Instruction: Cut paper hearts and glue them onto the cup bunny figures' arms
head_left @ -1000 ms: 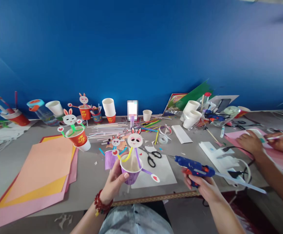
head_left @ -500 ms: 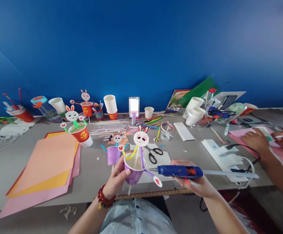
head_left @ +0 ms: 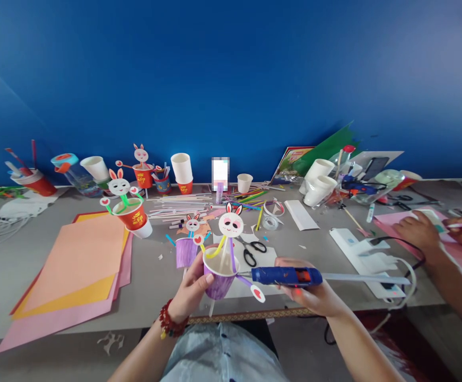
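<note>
In my left hand (head_left: pixel 194 286) I hold a purple-coloured paper cup (head_left: pixel 218 284) above the table's front edge. A rabbit figure (head_left: pixel 231 220) with a round white paper face rises out of it on a stick. Its yellow and purple arms bend over the rim and end in white ovals with red hearts. My right hand (head_left: pixel 304 297) is wrapped round a blue glue gun (head_left: pixel 286 276), with a long glue stick poking out of its back. The gun's nozzle is at the cup's right rim, by the purple arm; whether it touches I cannot tell.
Black-handled scissors (head_left: pixel 250 257) lie on white paper behind the cup. A second purple cup (head_left: pixel 186 252) and a red rabbit cup (head_left: pixel 131 215) stand leftward, near stacked coloured paper (head_left: pixel 75 260). A white power strip (head_left: pixel 364 260) lies right, beside another person's hands (head_left: pixel 417 231).
My right hand has moved the glue gun left, bringing its nozzle up to the cup's rim. My left hand and the cup have hardly moved.
</note>
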The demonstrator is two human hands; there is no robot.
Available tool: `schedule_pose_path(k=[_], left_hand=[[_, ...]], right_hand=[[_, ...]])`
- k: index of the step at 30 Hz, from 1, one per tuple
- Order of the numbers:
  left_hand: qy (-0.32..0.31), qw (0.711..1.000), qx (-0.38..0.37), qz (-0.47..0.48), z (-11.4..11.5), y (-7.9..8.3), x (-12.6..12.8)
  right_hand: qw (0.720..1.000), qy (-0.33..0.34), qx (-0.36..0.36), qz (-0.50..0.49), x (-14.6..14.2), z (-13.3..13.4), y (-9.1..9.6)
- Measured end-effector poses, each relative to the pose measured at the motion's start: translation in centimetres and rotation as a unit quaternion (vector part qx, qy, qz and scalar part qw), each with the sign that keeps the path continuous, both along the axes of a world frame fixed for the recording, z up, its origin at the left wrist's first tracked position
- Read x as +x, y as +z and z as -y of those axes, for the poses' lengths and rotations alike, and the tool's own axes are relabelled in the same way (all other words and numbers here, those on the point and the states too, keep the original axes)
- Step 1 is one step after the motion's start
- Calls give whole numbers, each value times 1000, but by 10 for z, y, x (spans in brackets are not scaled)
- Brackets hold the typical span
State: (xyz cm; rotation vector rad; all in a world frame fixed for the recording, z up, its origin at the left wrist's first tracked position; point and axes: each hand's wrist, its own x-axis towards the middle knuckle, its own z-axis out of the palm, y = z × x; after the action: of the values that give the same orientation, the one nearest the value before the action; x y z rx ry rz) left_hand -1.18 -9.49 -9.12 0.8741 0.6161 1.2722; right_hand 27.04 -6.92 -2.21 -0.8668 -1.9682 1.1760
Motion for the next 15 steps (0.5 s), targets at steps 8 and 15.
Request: schedule_pose_path(k=[8, 15], left_hand=[[-2, 1000, 9, 5, 0, 0, -1], [-1, 1000, 9, 11, 0, 3, 0]], right_hand=[[999, 17, -18, -22, -1, -1, 0], [1000, 1, 26, 5, -3, -3, 0]])
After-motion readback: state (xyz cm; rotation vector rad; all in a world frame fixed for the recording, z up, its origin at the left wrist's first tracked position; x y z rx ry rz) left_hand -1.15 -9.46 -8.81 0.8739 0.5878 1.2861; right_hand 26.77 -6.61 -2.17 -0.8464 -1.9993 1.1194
